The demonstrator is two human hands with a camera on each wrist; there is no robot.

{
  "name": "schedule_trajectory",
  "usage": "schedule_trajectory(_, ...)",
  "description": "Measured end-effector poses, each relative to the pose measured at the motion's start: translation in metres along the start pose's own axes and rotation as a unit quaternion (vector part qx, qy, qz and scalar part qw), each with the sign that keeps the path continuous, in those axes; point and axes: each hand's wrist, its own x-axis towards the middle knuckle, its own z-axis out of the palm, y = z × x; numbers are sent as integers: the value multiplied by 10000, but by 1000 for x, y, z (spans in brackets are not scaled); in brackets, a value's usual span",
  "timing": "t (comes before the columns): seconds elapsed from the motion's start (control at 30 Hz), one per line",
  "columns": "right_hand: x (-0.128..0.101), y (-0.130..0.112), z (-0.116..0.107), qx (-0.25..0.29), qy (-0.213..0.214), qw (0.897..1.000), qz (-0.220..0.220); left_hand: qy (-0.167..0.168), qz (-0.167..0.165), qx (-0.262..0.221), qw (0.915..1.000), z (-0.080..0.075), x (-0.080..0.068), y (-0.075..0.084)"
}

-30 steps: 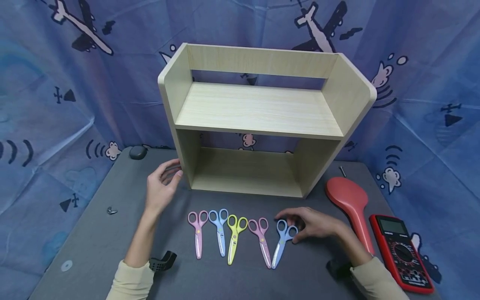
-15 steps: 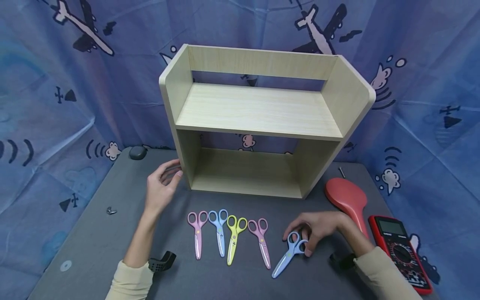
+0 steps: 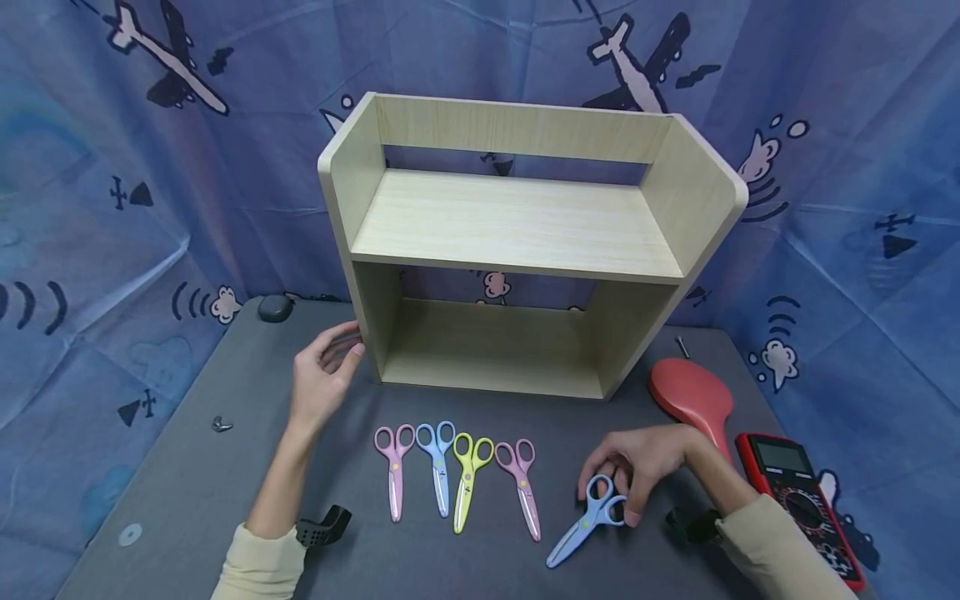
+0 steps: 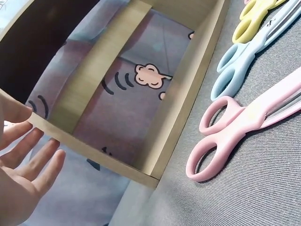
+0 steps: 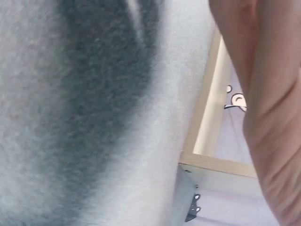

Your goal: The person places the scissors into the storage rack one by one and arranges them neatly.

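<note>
In the head view my right hand (image 3: 641,467) holds a pair of blue scissors (image 3: 576,540) by the handles, thumb on one side and fingers on the other. The blades point down and to the left. My left hand (image 3: 322,379) is at the left side panel of a light wooden shelf (image 3: 487,392), fingers spread and slightly bent; whether they touch it is hard to tell. A row of scissors lies between the hands: pink scissors (image 3: 395,471), light blue scissors (image 3: 438,467), yellow scissors (image 3: 467,483) and other pink scissors (image 3: 522,492). The right wrist view hides the held scissors.
Right of the shelf lie a red paddle-shaped object (image 3: 693,396) and a red multimeter (image 3: 798,504). A black mouse (image 3: 276,307), a small metal piece (image 3: 221,424) and a white disc (image 3: 130,534) are on the left of the grey table (image 3: 180,500). A printed blue cloth hangs behind.
My right hand has taken the blue scissors at the right end and moved them right and toward me, turning them more aslant. The left hand has stayed by the shelf.
</note>
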Motion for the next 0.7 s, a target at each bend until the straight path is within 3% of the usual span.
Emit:
schedule_trajectory(0.17, -10, -18, 10, -123, 351, 9985, -399, 2, 38, 27, 10000, 0, 0, 0)
schedule_trajectory(0.33, -20, -48, 20, -381, 947, 9850, -1391, 12, 26, 33, 10000, 1, -1, 1)
schedule_trajectory(0.47, -21, -82, 25, -565, 1575, 9605, -2223, 5, 22, 68, 10000, 1, -2, 2)
schedule_trajectory(0.6, -20, -126, 29, -1097, 2285, 9317, -2601, 14, 5, 63, 10000, 1, -1, 1)
schedule_trajectory(0.7, -19, -162, 30, -1670, 2723, 9040, -2840, 14, 2, 43, 10000, 1, -1, 0)
